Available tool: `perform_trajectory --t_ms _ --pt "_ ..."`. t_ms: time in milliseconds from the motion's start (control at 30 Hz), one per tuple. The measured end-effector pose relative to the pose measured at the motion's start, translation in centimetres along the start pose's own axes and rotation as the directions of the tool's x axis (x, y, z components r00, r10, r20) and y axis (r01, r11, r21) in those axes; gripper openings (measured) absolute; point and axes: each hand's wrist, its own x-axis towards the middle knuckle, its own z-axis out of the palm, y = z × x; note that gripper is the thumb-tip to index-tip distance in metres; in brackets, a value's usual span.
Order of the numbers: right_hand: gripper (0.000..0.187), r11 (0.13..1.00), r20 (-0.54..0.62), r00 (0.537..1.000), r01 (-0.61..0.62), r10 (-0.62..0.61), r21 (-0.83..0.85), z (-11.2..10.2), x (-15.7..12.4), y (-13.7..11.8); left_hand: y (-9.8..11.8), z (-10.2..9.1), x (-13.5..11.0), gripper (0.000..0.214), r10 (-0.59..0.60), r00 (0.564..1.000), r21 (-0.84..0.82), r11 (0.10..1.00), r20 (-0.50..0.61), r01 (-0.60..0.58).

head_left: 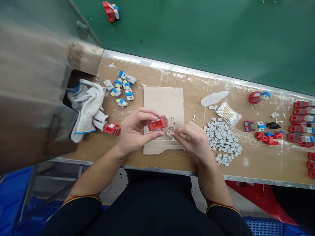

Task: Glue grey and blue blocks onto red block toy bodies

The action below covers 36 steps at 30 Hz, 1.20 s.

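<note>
Between the thumb and fingers of my left hand (133,132) is a red and grey plastic toy vehicle part (157,123), its hollow side towards me. My right hand (193,139) is closed in a pinch on a cotton swab (194,118), with one white tip poking up above the fingers. Its fingertips are at a small round clear cup (170,130), just right of the red part. Under both hands lies a torn piece of cardboard (162,98). Other swab ends show around the cup, partly hidden.
Small grey plastic pieces (222,137) are heaped right of my right hand, below a bag of cotton swabs (228,114). White and blue toy parts (123,86) and white gloves (88,108) lie left. Red toy vehicles (301,119) line the far right. A metal box (44,82) stands left.
</note>
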Motion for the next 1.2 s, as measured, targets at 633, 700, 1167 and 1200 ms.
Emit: perform_trajectory --t_ms 633,700,1167,1200 --pt "0.017 0.908 -0.422 0.894 0.048 0.146 0.417 -0.5 -0.7 -2.1 0.1 2.2 -0.8 0.032 0.117 0.977 0.018 0.992 0.178 -0.122" --pt "0.017 0.896 -0.409 0.900 0.053 0.147 0.440 -0.4 -0.8 -2.0 0.1 2.1 -0.7 0.032 0.127 0.974 0.003 0.992 0.190 -0.129" --pt "0.016 0.888 -0.384 0.910 0.041 0.155 0.457 -0.2 -0.6 -2.0 0.3 2.1 -0.7 0.032 0.118 0.972 -0.004 0.993 0.202 -0.120" --pt "0.016 0.891 -0.381 0.912 0.037 0.155 0.452 -0.2 -0.6 -2.0 0.3 2.0 -0.7 0.033 0.120 0.971 -0.006 0.993 0.205 -0.122"
